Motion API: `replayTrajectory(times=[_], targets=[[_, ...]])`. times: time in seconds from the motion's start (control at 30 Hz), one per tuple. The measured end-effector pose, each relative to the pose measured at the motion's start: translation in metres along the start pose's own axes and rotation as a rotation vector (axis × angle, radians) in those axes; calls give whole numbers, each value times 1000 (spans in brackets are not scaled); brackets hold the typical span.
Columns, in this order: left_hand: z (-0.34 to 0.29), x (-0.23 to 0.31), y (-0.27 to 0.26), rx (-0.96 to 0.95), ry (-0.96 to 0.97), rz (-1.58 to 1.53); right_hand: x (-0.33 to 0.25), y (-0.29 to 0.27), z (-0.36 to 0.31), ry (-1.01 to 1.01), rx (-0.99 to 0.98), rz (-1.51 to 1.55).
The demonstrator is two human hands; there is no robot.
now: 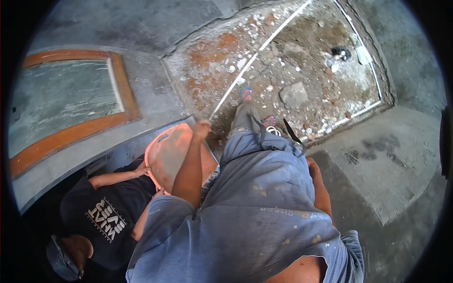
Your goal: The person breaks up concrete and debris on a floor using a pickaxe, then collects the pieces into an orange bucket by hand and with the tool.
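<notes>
My left hand [203, 129] is closed, raised beside the upper rim of an orange tub [184, 134]. Its fingers curl close to the lower end of a long white strip [234, 84], and whether they grip anything is too small to tell. Grey residue coats the tub's inside. A person in a dark shirt [103, 219] on my left has one hand [141, 168] on the tub's rim and the other near its lower edge. My right hand [311, 163] hangs by my thigh, its fingers mostly hidden.
My sandalled feet [246, 94] stand in a sunken patch of rubble edged by white strips. A broken concrete slab [294, 95] and a dark object [340, 53] lie there. A wood-framed window [123, 87] stands left. Grey concrete floor [377, 160] borders the right.
</notes>
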State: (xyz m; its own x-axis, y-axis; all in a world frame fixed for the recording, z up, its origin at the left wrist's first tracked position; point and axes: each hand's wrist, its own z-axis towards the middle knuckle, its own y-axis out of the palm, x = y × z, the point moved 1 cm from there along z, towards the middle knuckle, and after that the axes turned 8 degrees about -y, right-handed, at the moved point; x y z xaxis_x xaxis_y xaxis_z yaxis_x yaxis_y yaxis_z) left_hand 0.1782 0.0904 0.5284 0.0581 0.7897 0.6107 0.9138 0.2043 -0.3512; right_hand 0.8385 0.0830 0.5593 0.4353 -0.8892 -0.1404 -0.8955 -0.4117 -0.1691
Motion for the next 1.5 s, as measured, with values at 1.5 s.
replayTrajectory(times=[1.5], targets=[[372,89,113,223,324,662,-172,-117,198,66,411,-163]])
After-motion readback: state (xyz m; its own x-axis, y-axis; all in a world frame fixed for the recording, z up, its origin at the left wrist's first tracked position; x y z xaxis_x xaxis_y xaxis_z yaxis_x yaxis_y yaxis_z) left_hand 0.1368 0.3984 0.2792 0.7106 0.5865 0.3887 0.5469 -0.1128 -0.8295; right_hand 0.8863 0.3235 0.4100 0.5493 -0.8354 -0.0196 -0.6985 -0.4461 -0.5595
